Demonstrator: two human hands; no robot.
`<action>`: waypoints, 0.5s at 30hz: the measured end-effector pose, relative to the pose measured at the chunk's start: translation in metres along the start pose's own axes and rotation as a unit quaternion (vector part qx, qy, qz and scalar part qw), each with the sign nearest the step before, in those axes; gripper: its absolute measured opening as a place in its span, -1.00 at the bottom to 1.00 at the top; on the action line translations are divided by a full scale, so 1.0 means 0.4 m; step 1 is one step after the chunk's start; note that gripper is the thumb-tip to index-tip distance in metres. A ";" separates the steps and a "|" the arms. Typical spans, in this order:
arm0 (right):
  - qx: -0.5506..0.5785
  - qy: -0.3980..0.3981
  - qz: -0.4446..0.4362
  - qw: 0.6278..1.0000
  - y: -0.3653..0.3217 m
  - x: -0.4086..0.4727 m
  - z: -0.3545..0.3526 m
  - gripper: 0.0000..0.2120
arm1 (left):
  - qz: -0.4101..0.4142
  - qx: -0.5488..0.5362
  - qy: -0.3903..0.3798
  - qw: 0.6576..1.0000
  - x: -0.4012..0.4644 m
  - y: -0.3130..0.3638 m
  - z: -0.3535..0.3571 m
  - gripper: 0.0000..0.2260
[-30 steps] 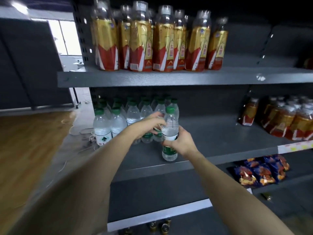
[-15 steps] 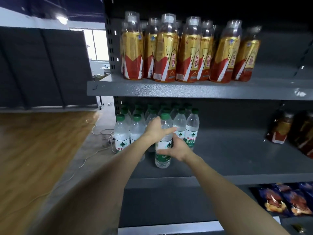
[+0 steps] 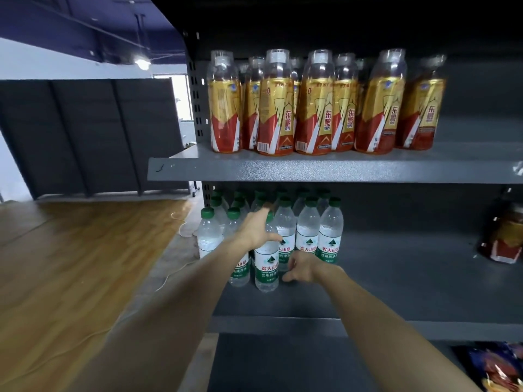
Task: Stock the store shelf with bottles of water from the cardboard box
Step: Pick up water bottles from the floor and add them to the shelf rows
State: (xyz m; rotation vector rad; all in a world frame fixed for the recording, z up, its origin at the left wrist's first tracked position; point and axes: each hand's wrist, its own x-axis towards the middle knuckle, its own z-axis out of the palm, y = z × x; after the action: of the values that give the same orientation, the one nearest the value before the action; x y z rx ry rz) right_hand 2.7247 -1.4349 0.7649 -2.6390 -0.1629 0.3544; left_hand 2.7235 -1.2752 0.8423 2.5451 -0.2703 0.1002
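Observation:
A clear water bottle (image 3: 266, 267) with a green-and-white label stands upright on the grey middle shelf (image 3: 396, 278), at the front of a cluster of several like bottles (image 3: 308, 236) with green caps. My left hand (image 3: 254, 230) lies over its neck and cap, fingers spread and thumb pointing right. Just right of the bottle's lower half, my right hand (image 3: 304, 268) is low with its fingers loosely curled, and they hold nothing. The cardboard box is out of view.
Gold-and-red drink bottles (image 3: 319, 108) fill the upper shelf (image 3: 311, 171). One more such bottle (image 3: 506, 239) sits at the far right of the middle shelf. Snack bags (image 3: 492, 366) lie on the lower shelf. Wooden floor (image 3: 70, 264) with a cable (image 3: 181, 230) is to the left.
The bottle that both hands gripped now stands among the others. My right hand has let go and dropped beside it; my left hand has opened over its top. The view shifted left.

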 end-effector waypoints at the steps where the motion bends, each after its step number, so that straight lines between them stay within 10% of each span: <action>1: -0.002 -0.006 -0.003 1.000 -0.002 0.004 -0.003 -0.74 | -0.004 0.010 -0.004 1.000 0.002 -0.001 -0.001 -0.28; 8: -0.082 -0.087 -0.008 0.993 -0.022 0.004 -0.010 -0.72 | 0.025 0.201 0.010 0.979 0.013 0.017 -0.004 -0.36; 15: -0.116 -0.113 -0.015 0.987 -0.036 0.017 0.009 -0.74 | 0.001 0.124 0.031 0.992 -0.006 0.021 0.059 -0.38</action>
State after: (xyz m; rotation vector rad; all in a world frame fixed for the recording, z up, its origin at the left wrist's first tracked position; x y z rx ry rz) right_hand 2.7294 -1.4193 0.7670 -2.8142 -0.3343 0.6627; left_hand 2.7198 -1.2947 0.8267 2.7814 -0.2494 0.2258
